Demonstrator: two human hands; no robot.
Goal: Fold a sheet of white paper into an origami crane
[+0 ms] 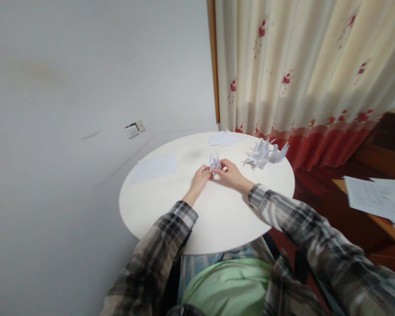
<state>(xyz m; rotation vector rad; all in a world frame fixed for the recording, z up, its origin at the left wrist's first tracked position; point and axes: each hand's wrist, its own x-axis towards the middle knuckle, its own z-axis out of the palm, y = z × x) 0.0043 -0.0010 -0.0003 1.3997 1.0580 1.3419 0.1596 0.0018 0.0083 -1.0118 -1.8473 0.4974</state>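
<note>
Over the middle of the round white table (pixel 171 197), a small folded white paper figure (pixel 214 160) is held between my two hands. My left hand (pixel 200 179) pinches its lower left side with thumb and fingers. On the other side, my right hand (pixel 232 174) grips the lower right of the paper, its thumb reaching across the front. The fingertips partly cover the base of the figure. To the right sits a cluster of pointed folded paper figures (pixel 260 154), seemingly paper cranes, apart from both hands.
Flat white paper (pixel 156 167) lies at the table's left, with more paper pieces (pixel 223 138) at the far edge. A wall with a socket (pixel 131 131) borders the left. A flowered curtain (pixel 283 66) hangs behind. Printed sheets (pixel 375 197) rest on wooden furniture at right.
</note>
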